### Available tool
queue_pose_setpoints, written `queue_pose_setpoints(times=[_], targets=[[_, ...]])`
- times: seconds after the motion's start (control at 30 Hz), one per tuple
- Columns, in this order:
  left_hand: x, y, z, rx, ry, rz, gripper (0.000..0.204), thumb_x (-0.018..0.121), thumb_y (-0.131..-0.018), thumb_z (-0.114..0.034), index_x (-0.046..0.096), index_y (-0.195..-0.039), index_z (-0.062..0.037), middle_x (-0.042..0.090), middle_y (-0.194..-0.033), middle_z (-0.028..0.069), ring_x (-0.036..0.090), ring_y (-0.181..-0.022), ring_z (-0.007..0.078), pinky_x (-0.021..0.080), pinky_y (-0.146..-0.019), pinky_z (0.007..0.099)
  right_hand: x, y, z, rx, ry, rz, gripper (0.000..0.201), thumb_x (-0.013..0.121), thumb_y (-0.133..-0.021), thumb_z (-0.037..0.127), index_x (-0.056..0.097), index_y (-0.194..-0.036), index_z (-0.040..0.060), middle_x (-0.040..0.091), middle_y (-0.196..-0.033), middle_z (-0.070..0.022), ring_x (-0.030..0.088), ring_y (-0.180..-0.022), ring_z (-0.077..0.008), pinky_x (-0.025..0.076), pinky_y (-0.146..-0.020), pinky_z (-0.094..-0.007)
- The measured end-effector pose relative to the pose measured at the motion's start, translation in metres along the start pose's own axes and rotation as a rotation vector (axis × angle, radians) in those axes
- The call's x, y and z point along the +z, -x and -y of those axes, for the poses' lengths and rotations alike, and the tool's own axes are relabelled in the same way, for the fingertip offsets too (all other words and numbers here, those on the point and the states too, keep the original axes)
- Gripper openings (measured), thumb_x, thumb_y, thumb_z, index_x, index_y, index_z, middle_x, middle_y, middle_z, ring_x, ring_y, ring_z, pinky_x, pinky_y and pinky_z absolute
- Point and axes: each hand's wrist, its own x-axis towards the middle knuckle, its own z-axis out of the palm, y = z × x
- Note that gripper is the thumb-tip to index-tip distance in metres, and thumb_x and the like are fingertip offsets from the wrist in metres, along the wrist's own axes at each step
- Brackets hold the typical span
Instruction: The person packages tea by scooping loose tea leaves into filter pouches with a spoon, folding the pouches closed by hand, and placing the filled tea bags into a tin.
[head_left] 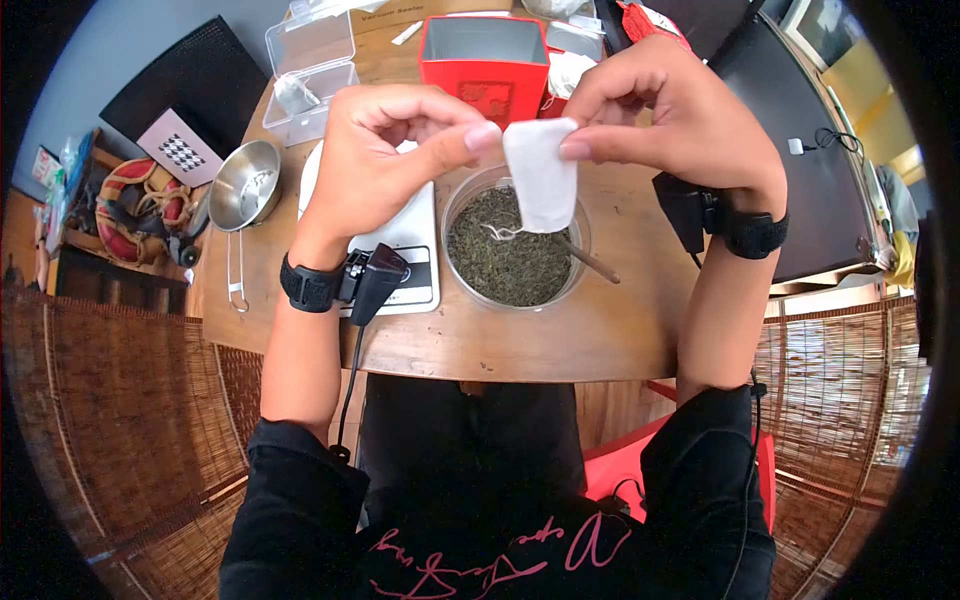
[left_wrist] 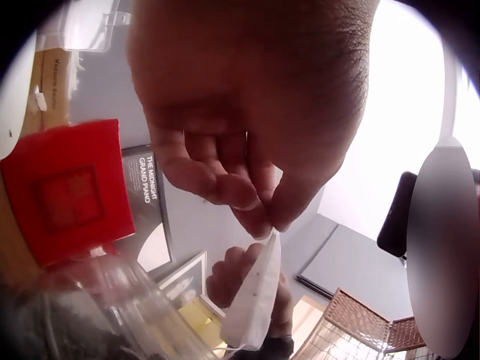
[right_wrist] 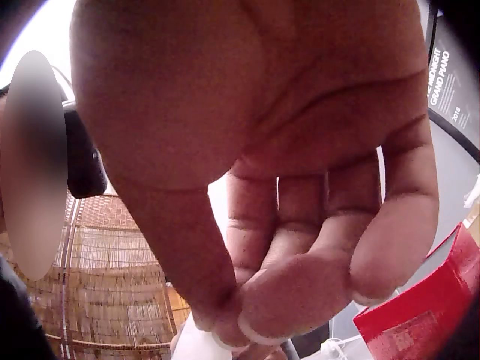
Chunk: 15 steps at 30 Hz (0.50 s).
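Observation:
A white drawstring tea bag (head_left: 543, 178) hangs between the two hands, its string dangling from the lower end. My left hand (head_left: 388, 150) pinches one upper corner between thumb and fingertips, as the left wrist view also shows the bag (left_wrist: 255, 300) tapering up to them. At the other upper corner, my right hand (head_left: 690, 120) holds the bag between thumb and forefinger. Below them stands a clear round tub (head_left: 448, 262) of dried green-brown tea leaves (head_left: 510, 262). A spoon handle (head_left: 595, 262) sticks out over its right rim.
A white scale (head_left: 415, 290) sits left of the tub. Behind stands a red tin (head_left: 485, 85), open at the top. A clear plastic box (head_left: 310, 110) with a white bag inside lies back left, near a steel pan (head_left: 245, 185). White bags (head_left: 570, 75) lie beside the tin.

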Motion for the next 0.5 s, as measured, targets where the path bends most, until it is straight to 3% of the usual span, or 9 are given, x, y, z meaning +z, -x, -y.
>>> queue_pose_setpoints(times=[0.07, 0.13, 0.3, 0.4, 0.5], targets=[[-0.003, -0.001, 0.002, 0.006, 0.049, -0.026, 0.013, 0.078, -0.091, -0.01, 0.077, -0.096, 0.0012, 0.075, -0.084, 0.0048, 0.066, -0.072, 0.006, 0.05, -0.063, 0.0203, -0.007, 0.008, -0.001, 0.078, -0.047, -0.008, 0.014, 0.08, -0.087, 0.008, 0.075, -0.097, -0.0003, 0.07, -0.078, -0.0013, 0.061, -0.068, -0.004, 0.047, -0.059, -0.0196], [-0.005, -0.001, 0.001, -0.001, 0.087, -0.053, 0.012, 0.076, -0.093, -0.012, 0.076, -0.095, 0.0006, 0.073, -0.082, 0.0035, 0.063, -0.069, 0.0044, 0.046, -0.058, 0.0191, -0.021, 0.017, -0.007, 0.199, -0.089, -0.152, 0.013, 0.075, -0.093, 0.016, 0.073, -0.094, 0.0022, 0.068, -0.076, 0.0004, 0.059, -0.065, -0.0031, 0.045, -0.056, -0.0184], [-0.003, -0.002, 0.003, -0.017, 0.051, -0.065, 0.019, 0.076, -0.094, -0.019, 0.077, -0.092, 0.0, 0.073, -0.08, 0.0031, 0.062, -0.066, 0.0038, 0.045, -0.054, 0.0187, -0.052, 0.031, -0.043, 0.152, -0.017, -0.336, 0.025, 0.062, -0.102, 0.03, 0.065, -0.09, 0.0089, 0.059, -0.07, 0.0049, 0.051, -0.058, -0.0009, 0.039, -0.053, -0.0174], [-0.003, -0.003, 0.002, -0.038, 0.009, -0.079, 0.019, 0.077, -0.094, -0.02, 0.077, -0.09, -0.0007, 0.073, -0.077, 0.0021, 0.061, -0.065, 0.0032, 0.044, -0.053, 0.0188, -0.058, 0.027, -0.062, 0.13, -0.301, -0.468, 0.025, 0.057, -0.105, 0.032, 0.058, -0.09, 0.0123, 0.054, -0.069, 0.0071, 0.044, -0.053, -0.0015, 0.032, -0.052, -0.0182], [-0.002, -0.004, 0.006, -0.017, 0.014, -0.091, 0.019, 0.077, -0.093, -0.02, 0.077, -0.089, -0.0016, 0.072, -0.076, 0.0015, 0.061, -0.063, 0.003, 0.044, -0.053, 0.0187, -0.056, 0.023, -0.086, 0.178, -0.415, -0.521, 0.026, 0.054, -0.106, 0.031, 0.059, -0.088, 0.0139, 0.054, -0.071, 0.0087, 0.046, -0.052, 0.0004, 0.037, -0.049, -0.0168]])
